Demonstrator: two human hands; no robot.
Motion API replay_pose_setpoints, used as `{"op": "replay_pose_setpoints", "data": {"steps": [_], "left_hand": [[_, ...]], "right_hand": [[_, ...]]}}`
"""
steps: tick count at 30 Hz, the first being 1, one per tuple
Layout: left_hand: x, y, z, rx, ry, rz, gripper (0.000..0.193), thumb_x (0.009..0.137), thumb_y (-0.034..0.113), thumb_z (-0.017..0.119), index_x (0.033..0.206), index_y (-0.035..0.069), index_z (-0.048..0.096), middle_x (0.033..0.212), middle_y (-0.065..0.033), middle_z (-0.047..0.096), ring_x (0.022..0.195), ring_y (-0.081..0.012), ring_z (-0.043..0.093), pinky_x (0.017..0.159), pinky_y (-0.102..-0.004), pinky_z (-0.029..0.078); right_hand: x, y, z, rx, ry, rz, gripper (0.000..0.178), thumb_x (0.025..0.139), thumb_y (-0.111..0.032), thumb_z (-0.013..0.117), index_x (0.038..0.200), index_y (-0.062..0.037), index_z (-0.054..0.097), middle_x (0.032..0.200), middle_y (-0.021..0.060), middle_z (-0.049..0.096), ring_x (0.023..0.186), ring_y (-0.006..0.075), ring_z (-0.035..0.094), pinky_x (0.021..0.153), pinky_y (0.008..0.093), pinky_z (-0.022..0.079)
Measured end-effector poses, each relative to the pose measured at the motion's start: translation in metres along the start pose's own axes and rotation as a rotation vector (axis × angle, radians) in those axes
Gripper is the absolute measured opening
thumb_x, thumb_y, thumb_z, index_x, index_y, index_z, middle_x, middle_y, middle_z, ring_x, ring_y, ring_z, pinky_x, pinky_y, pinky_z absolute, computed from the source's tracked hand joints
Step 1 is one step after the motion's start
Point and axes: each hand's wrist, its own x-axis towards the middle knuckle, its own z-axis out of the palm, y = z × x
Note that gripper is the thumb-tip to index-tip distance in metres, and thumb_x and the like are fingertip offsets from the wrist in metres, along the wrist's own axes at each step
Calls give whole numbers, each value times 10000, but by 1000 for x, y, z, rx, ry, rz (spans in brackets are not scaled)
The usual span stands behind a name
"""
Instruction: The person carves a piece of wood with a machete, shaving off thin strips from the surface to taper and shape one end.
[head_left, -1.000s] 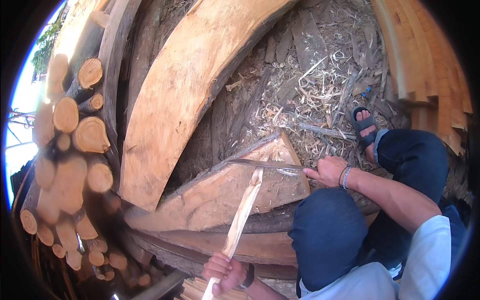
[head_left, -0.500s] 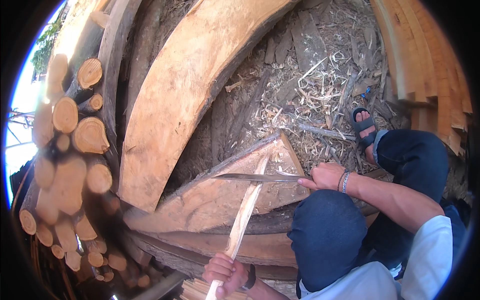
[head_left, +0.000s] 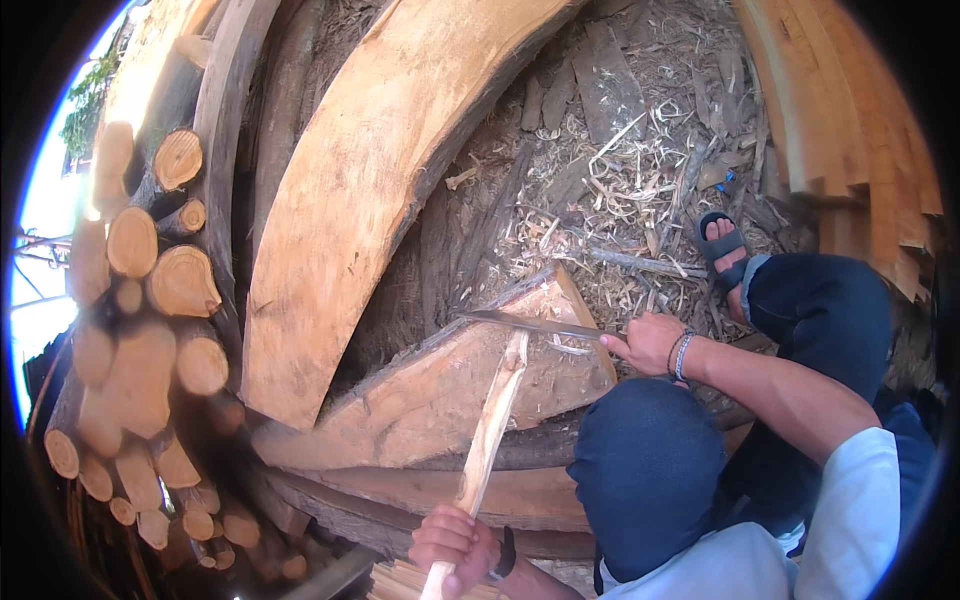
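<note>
My left hand (head_left: 455,545) is wrapped round the lower part of a pale wooden stick (head_left: 488,430), which slants away from me. The far end of that stick lies over a thick wedge-shaped wood slab (head_left: 410,412). In my right hand (head_left: 655,345) is the handle of a long knife (head_left: 540,323), its blade pointing left. The blade crosses at the stick's far tip; whether it touches the wood I cannot tell. Most of the knife's handle is hidden by my fingers. Thin shavings lie on the slab close to the blade.
A large curved plank (head_left: 350,190) lies beyond the slab. Cut logs (head_left: 185,280) are stacked at the left, and boards (head_left: 850,110) at the right. Wood shavings (head_left: 610,190) litter the ground near my sandalled foot (head_left: 722,250). Thin wood strips (head_left: 400,580) lie by my left hand.
The knife has slid away from me along the stick, from partway down to its far tip, and its blade now tilts more. My left hand keeps its hold.
</note>
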Motion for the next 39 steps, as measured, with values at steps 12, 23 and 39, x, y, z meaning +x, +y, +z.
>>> {"op": "replay_pose_setpoints", "data": {"steps": [12,23,39], "left_hand": [[0,-1,-5,-49,39,-11,383,713,298,577,476,135,325,390,4,326,365,-110,301,460,-254,298],[-10,1,-16,-38,137,-29,373,719,310,560,492,145,315,407,0,315,384,-115,292,480,-263,286],[-6,1,-7,-65,83,-22,356,709,291,567,493,138,329,395,4,330,375,-114,297,474,-256,282]], "right_hand": [[0,0,10,49,33,-38,783,953,-613,357,737,62,689,722,278,652,736,431,671,724,490,546],[-8,-14,-5,-22,-52,-99,763,958,-604,357,762,50,699,756,281,664,769,430,677,745,494,546],[2,-9,8,72,-1,-29,781,953,-616,362,765,67,690,745,279,662,749,423,678,730,495,542]]}}
